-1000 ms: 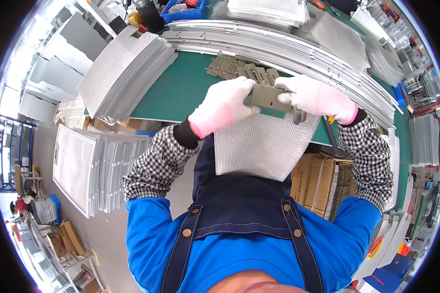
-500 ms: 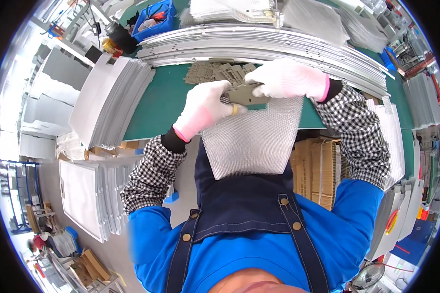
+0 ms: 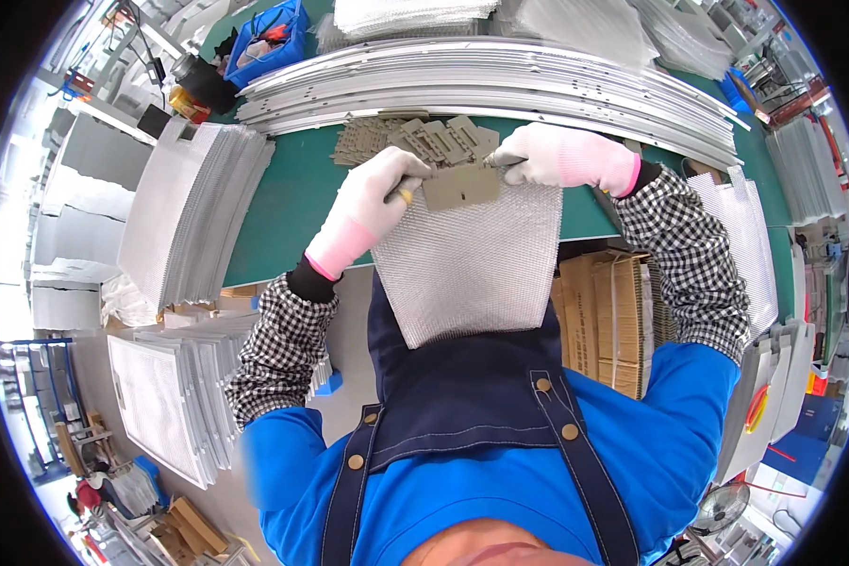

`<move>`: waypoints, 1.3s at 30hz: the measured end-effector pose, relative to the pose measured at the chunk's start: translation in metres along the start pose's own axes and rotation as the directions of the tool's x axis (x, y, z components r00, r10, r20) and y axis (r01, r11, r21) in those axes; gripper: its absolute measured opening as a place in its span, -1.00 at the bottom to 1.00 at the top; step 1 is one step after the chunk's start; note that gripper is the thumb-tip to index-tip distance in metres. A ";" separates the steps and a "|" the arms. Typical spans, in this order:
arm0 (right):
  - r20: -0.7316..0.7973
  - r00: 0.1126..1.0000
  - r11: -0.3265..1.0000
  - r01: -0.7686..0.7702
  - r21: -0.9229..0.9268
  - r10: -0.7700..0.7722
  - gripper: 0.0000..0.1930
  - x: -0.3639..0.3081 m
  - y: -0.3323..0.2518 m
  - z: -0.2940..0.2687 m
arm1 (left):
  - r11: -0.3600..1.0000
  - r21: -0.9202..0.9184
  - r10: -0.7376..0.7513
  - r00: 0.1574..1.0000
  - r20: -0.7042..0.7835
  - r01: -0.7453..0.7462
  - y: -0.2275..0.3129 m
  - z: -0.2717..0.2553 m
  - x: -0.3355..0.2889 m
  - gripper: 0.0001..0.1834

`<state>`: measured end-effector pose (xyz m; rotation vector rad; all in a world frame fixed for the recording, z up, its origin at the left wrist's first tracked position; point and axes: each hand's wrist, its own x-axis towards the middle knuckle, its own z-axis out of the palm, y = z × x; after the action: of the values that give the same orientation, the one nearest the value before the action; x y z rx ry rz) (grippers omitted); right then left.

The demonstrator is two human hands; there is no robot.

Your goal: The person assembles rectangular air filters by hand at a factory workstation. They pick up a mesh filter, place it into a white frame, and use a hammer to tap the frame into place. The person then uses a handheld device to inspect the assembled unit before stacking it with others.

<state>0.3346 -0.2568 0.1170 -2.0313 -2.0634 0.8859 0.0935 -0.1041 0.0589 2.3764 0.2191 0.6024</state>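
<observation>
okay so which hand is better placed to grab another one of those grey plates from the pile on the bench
Probably the right hand. It sits beside the pile of grey plates and touches only a corner of the held plate, while the left hand grips that plate against the mesh sheet.

A small flat grey-brown plate (image 3: 460,187), roughly rectangular with a notch in its upper edge, sits across the top edge of a silvery mesh panel (image 3: 470,259). The panel is a fine woven-looking sheet, wider at the top and narrowing toward the person's apron, lying flat with its upper part on the green table and its lower part hanging past the table's near edge. The plate lies level, slightly tilted up to the right, pinched at its left end and touched at its upper right corner by white-gloved fingers, just in front of a heap of like plates
</observation>
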 end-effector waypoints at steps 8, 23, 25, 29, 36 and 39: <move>0.033 0.997 0.992 -0.068 0.102 0.065 -0.63 -0.002 -0.019 -0.001 | 0.923 0.338 0.169 0.983 0.065 -0.181 0.028 -0.029 0.027 -0.64; -0.193 0.978 0.962 0.123 0.243 -0.076 -0.54 0.018 0.058 0.020 | 0.900 -0.229 -0.307 0.914 0.266 0.370 -0.032 -0.043 0.010 -0.49; -0.338 0.924 0.932 -0.046 0.360 0.177 -0.48 0.009 0.077 0.008 | 0.809 -0.308 -0.444 0.864 0.238 0.501 -0.042 -0.044 -0.013 -0.56; -0.728 0.680 0.663 -0.584 -0.469 0.085 -0.83 -0.013 0.215 0.025 | 0.666 -0.624 -0.512 0.859 0.015 0.408 -0.047 -0.005 -0.039 -0.55; -0.621 0.768 0.616 -0.568 -0.546 0.158 -0.77 -0.053 0.238 0.022 | 0.595 -0.746 -0.532 0.842 -0.087 0.299 -0.050 0.020 -0.048 -0.56; -0.695 0.716 0.678 -0.542 -0.496 0.064 -0.79 -0.062 0.230 0.022 | 0.623 -0.723 -0.536 0.836 -0.118 0.297 -0.041 0.020 -0.047 -0.60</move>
<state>0.5320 -0.3382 0.0097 -2.5751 -1.7424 -0.6608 0.0612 -0.0985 0.0020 1.4145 0.5839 0.6889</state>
